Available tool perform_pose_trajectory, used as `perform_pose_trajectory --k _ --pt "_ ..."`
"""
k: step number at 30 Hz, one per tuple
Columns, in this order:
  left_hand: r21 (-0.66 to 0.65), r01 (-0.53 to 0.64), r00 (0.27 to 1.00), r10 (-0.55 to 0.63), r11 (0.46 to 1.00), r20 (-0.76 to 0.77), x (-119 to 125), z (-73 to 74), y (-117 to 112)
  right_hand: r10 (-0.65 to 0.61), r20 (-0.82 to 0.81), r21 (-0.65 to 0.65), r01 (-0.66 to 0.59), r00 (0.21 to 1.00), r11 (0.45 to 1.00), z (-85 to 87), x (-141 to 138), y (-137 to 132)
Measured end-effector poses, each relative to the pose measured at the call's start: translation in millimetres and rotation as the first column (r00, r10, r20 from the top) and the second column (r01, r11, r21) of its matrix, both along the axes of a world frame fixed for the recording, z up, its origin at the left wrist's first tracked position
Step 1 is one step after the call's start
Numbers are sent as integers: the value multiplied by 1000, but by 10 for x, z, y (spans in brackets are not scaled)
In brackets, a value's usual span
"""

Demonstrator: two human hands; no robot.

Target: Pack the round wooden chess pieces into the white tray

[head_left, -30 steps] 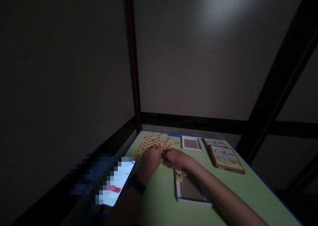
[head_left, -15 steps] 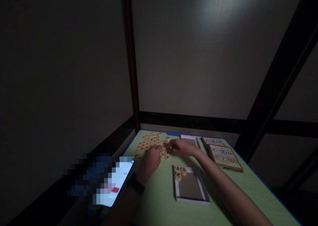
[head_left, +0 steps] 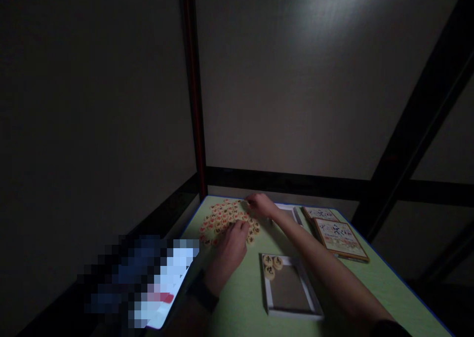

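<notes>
Several round pale game pieces (head_left: 223, 217) with red and black marks lie spread at the far left of a green table (head_left: 240, 297). My left hand (head_left: 230, 250) rests at the near edge of the pile, fingers curled down onto pieces. My right hand (head_left: 260, 204) reaches to the pile's far right edge, fingers bent on the pieces; what it grips is too small to make out. A shallow white box tray (head_left: 291, 290) near me holds three pieces (head_left: 272, 265) in its far left corner.
A second white tray (head_left: 292, 211) sits behind my right forearm. Two printed box lids (head_left: 338, 236) lie at the right. A lit phone screen (head_left: 163, 290) leans at the table's left edge. Walls and dark beams close in behind.
My right hand has moved away from the near tray, across the pile to its far edge. Three pieces now show in the tray's corner. My left hand has stayed at the pile.
</notes>
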State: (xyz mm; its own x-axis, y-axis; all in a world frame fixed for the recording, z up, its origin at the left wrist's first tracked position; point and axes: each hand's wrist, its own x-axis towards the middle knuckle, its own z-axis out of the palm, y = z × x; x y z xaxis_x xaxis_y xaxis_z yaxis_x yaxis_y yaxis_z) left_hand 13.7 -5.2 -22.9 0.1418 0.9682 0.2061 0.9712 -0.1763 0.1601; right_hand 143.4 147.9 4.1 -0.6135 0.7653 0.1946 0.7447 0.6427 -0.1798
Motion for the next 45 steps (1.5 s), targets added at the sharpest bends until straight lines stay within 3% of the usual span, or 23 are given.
perform_pose_trajectory --k 4,8,14,19,24,28,32,35,40,45 --pt "8 2 1000 -1 1000 -2 2 -8 -6 -49 54 -21 50 997 999 -37 -273 321" --pt "-3 -7 1000 7 1000 -8 12 -35 6 -60 108 -47 66 992 997 -121 -448 477" --pt "-6 14 1000 -14 1000 -5 23 -36 6 -48 193 -50 59 980 997 -224 -521 458" --pt "9 -28 999 28 1000 29 11 19 -1 -34 220 -8 37 975 999 -133 -474 306" --pt "103 -74 996 69 992 50 -14 55 8 7 172 38 -14 985 999 99 -109 -58" --pt "134 -13 996 1 991 86 13 22 6 154 -4 69 -153 988 986 219 519 -705" --pt "146 49 994 -62 988 92 73 -12 -20 157 -73 -52 -161 985 986 144 1003 -1468" --pt "153 62 997 -69 986 42 105 -57 -33 144 6 -122 -142 990 982 -26 1082 -1821" --pt "146 97 995 -98 984 -4 117 -140 -21 114 75 -69 -109 991 992 -217 1009 -1929" --pt "147 122 992 -123 982 1 121 -140 -27 108 55 -71 -104 993 992 -138 1056 -1934"
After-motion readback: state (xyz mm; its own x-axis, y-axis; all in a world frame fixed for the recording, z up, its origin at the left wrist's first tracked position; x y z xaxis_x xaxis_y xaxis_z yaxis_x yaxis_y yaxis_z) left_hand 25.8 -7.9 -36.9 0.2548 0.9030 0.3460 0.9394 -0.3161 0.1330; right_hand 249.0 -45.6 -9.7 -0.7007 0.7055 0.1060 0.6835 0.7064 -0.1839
